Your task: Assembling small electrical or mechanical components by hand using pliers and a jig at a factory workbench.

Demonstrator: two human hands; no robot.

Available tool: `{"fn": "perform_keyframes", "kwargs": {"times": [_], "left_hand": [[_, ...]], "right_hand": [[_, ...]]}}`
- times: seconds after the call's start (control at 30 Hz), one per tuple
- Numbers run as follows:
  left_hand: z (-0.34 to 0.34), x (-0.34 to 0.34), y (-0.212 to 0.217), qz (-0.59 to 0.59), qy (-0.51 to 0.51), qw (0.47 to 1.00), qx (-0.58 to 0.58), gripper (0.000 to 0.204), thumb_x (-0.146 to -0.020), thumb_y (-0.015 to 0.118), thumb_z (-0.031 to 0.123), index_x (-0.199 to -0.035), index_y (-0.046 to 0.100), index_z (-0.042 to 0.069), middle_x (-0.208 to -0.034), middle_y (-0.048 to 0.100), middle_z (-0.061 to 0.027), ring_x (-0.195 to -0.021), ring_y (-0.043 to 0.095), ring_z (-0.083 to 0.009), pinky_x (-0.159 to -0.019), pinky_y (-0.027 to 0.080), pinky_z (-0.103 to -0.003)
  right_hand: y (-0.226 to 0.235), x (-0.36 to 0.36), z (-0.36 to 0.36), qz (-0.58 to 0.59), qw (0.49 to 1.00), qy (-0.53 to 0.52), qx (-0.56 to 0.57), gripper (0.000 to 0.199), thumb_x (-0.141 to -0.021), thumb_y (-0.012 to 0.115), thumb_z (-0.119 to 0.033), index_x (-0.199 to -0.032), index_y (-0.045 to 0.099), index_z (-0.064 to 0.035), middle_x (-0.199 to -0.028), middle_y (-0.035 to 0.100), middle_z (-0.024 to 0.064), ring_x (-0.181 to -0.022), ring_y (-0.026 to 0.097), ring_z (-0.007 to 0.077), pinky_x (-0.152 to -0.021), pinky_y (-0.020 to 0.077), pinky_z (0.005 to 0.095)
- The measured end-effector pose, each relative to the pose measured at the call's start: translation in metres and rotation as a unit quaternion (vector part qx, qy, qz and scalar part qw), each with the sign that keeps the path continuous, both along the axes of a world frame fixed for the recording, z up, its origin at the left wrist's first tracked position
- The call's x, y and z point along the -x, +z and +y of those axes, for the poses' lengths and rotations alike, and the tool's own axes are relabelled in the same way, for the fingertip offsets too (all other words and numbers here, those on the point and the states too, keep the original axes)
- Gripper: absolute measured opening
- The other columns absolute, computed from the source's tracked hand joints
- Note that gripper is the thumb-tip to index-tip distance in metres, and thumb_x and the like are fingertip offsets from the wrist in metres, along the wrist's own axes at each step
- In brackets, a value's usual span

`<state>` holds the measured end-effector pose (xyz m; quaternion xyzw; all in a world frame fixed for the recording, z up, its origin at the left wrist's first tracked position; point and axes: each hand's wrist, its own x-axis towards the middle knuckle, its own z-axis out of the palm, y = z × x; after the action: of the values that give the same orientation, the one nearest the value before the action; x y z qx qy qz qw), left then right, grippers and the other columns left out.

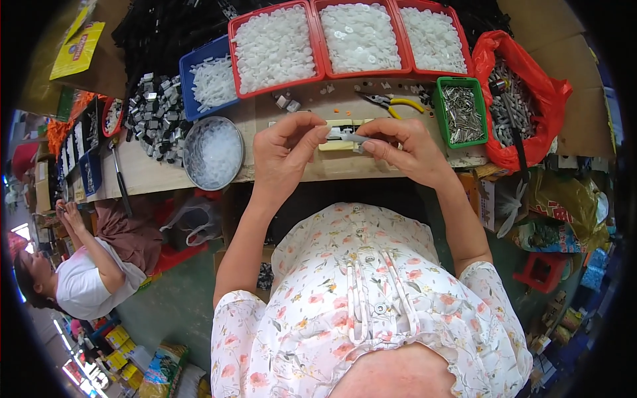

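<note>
Both hands meet over a cream-coloured block [332, 147] near the table's front edge, with a small black-and-white part [342, 130] on it. My left hand [285, 154] pinches a small whitish plastic piece [334, 135] between thumb and fingertips, above the block's left side. My right hand [410, 156] has thumb and fingers closed on a small grey strip-like piece [357, 138], whose end points toward the left hand. Fingertips partly hide both pieces, so their exact kind does not show.
Red trays [273, 91] of white plastic parts line the back. A blue tray [184, 66], a round metal bowl [190, 174] and black-and-silver pieces [156, 106] lie left. Yellow-handled pliers [406, 103], a green tray [440, 81] and a red bag [556, 89] are right. A person [93, 282] sits at left.
</note>
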<state>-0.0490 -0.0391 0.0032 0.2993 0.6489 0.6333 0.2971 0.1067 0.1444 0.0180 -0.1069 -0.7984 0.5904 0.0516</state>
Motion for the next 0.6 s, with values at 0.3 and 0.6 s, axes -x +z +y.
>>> {"fn": "perform_keyframes", "kwargs": {"times": [0.3,0.6], "left_hand": [[0.003,-0.011,-0.003,0.046,-0.007,0.999,-0.003,0.015,-0.093,0.072,0.007,-0.103,0.069,-0.003,-0.083,0.067,-0.0012,-0.066,0.056,-0.0045,-0.058,0.045,-0.019],[0.019,-0.019,-0.012,0.090,0.006,0.996,0.006,0.015,-0.092,0.074,0.008,-0.103,0.069,-0.002,-0.083,0.067,-0.0002,-0.067,0.057,-0.0044,-0.058,0.045,-0.019]], "right_hand": [[-0.003,0.004,0.005,-0.060,0.982,0.018,0.179,0.021,-0.101,0.062,-0.012,-0.115,0.067,0.0026,-0.074,0.060,-0.0016,-0.061,0.051,0.0032,-0.051,0.0383,0.0195],[0.002,-0.007,0.003,0.013,0.998,-0.057,-0.002,0.030,-0.089,0.075,-0.016,-0.113,0.066,0.0008,-0.088,0.065,0.0023,-0.076,0.062,0.0078,-0.062,0.0474,0.0236]]}}
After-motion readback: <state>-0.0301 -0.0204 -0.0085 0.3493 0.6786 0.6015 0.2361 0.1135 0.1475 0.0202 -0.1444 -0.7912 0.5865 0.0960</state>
